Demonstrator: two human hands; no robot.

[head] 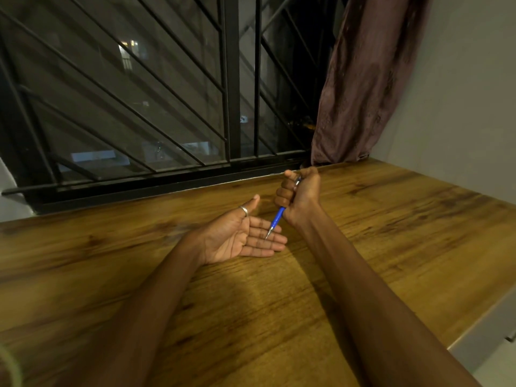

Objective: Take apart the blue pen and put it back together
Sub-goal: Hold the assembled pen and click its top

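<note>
two bare hands meet over a wooden surface (307, 275) seen from the head camera. right hand (300, 195): closed in a fist around the upper half of the blue pen (277, 220), thumb resting on top beside the pen's metal clip end, which shows between thumb and forefinger. the pen slants down and to the left out of the fist, its blue barrel and silver tip exposed; it appears whole. the tip sits over the fingers (268, 241) of the left hand (240, 236), at or just above them; contact cannot be told. left hand: palm up, flat and fully spread, grasping nothing, its back lying on or close to the surface; a silver ring (244, 210) circles the thumb. no brand, label or writing can be read on the pen or elsewhere. edges: the far edge of the surface runs along a dark window frame with a slanted metal grille (167, 93); a brownish curtain (363, 79) hangs at the far right corner, its hem touching the surface; the right edge slants toward the viewer beside a pale wall (460, 107). bare wood lies open to the left of, to the right of and in front of both hands.
</note>
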